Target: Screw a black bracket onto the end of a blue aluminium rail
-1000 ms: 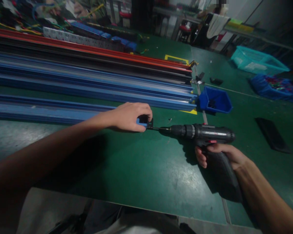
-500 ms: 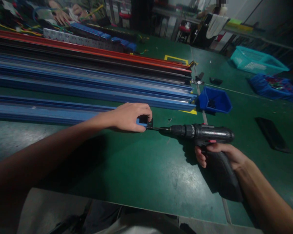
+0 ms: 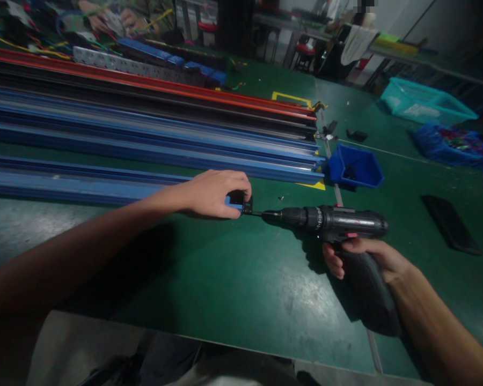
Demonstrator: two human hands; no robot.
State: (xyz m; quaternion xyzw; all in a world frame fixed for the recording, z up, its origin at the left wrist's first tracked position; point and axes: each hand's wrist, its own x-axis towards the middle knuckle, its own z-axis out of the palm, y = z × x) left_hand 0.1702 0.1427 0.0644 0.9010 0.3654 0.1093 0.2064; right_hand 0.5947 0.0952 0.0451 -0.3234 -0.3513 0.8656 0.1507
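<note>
My left hand (image 3: 215,194) is closed around the right end of a long blue metal rail (image 3: 84,182) lying on the green table. At that end sits a small black end piece (image 3: 248,206), partly hidden by my fingers. My right hand (image 3: 370,254) grips a black cordless drill (image 3: 338,221) by its handle, pointed left. The drill's thin bit (image 3: 257,213) reaches the black end piece. Whether a screw is under its tip is too small to tell. A tiny loose bit of metal (image 3: 280,198) lies just above the chuck.
More rails, blue, black and red (image 3: 225,99), lie parallel behind. A blue bin (image 3: 356,166) with small dark parts stands at their ends. To the right are a black flat object (image 3: 451,224), a teal basket (image 3: 426,102) and a blue tray (image 3: 454,145). Another person's hands work at upper left.
My hands, the rail and the drill keep nearly the same places; the whole view shifts very slightly. A small light shows on the drill near the trigger. The other person's hands have moved a little.
</note>
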